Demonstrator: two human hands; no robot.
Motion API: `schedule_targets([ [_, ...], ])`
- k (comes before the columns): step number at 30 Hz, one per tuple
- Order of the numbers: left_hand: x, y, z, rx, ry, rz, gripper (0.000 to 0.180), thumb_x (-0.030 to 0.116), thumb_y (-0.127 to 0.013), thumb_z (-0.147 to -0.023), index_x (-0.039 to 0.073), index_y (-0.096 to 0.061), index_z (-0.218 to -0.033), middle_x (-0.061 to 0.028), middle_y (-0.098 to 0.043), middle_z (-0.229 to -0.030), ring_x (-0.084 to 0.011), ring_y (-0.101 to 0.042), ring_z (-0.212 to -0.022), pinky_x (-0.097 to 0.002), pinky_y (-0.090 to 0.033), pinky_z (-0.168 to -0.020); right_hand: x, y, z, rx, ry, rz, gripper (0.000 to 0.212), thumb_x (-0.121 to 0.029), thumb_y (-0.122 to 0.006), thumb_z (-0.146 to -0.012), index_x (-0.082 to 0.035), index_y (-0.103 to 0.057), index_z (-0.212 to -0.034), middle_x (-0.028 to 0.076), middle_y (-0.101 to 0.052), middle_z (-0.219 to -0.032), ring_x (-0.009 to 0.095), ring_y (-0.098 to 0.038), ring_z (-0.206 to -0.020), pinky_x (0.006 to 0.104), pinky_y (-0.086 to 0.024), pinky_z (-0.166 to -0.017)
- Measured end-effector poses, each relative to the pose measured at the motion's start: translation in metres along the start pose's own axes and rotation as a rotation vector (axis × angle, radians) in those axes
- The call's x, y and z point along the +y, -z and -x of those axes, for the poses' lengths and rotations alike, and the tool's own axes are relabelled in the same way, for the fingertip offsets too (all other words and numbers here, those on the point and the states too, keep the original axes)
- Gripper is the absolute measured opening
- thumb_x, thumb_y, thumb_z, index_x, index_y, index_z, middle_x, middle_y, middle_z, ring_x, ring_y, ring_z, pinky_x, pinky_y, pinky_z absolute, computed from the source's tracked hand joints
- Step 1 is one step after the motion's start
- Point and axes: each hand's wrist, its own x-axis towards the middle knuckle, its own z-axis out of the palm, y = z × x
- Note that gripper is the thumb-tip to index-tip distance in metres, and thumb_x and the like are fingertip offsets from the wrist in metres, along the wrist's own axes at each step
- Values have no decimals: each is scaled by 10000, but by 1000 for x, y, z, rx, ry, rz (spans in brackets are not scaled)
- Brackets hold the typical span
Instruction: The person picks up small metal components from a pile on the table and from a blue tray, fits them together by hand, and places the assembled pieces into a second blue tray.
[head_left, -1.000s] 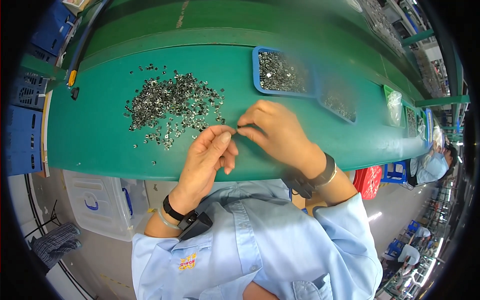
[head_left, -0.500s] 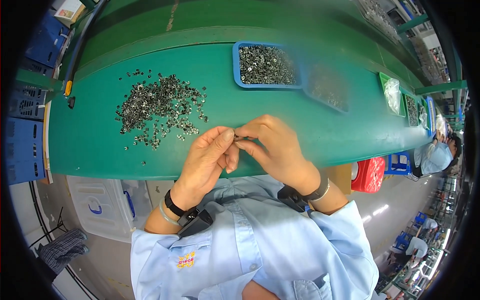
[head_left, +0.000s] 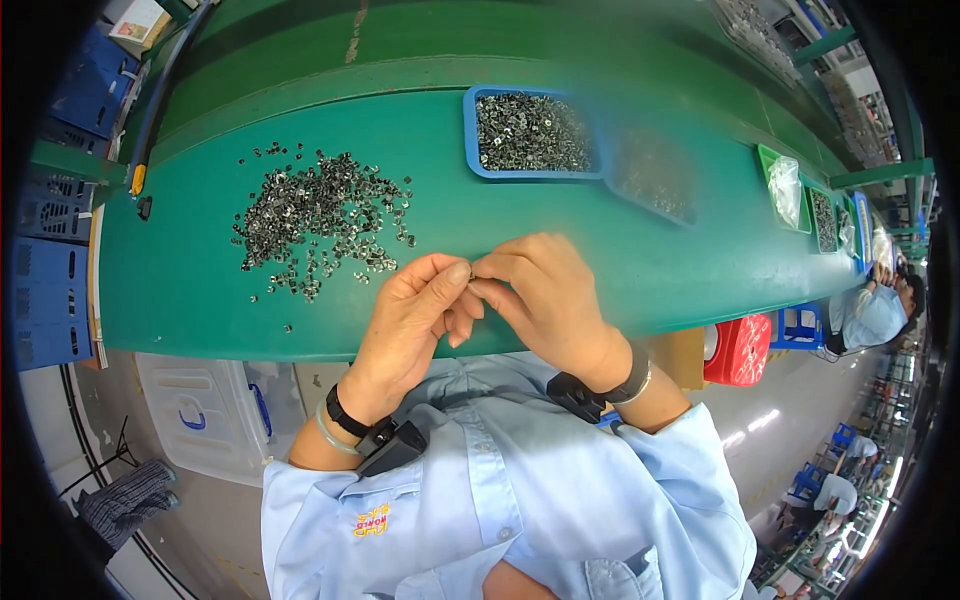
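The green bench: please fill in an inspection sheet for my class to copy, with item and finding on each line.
Surface: green tabletop, partly covered.
Job's things: pile of small metallic pieces; blue tray of similar-looking pieces; tiny piece between the hands, mostly hidden.
Clutter: yellow-ended item near the left edge; clear bag in a green tray at right.
Grip: left hand and right hand meet, both pinching at the tiny piece.
Cables: dark cable-like lines on the floor, left.
Surroundings: translucent box, red stool, co-worker.

Blue crates (head_left: 48, 290) at left; a lidded plastic box (head_left: 185, 385) (blue-handled) on the floor (head_left: 225, 515).
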Motion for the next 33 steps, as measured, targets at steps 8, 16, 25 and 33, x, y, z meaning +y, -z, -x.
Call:
schedule_targets([
  [8,-3,-2,-1,-50,-19,29,239,255,-528,-954,22,-580,-974,-46,-605,-733,-77,-514,-566,-205,-411,-496,5,-2,6,67,-58,-113,211,-47,-729,-704,-88,-624,-883,47,-598,-833,226,-584,-777,328,-458,-651],
  [16,1,-11,0,-33,-23,55,206,234,-551,-942,32,-582,-971,-41,-602,-721,-85,-523,-578,-209,-414,-499,10,1,2,65,-79,-270,193,-45,-724,-716,-83,-635,-882,50,-601,-852,220,-585,-801,322,-473,-669],
  [25,-6,-8,-5,-101,-99,106,169,213,-573,-929,47,-558,-905,-37,-594,-700,-96,-522,-573,-216,-413,-506,5,-1,5,97,-114,-346,189,-46,-716,-738,-89,-627,-900,47,-605,-877,213,-587,-813,315,-477,-689],
  [33,-17,-9,-11,-235,-137,268,177,225,-572,-928,62,-529,-875,-33,-572,-658,-106,-508,-550,-233,-405,-507,0,-2,11,108,-193,-481,182,-53,-706,-758,-91,-620,-914,49,-615,-893,213,-587,-814,311,-476,-693],
])
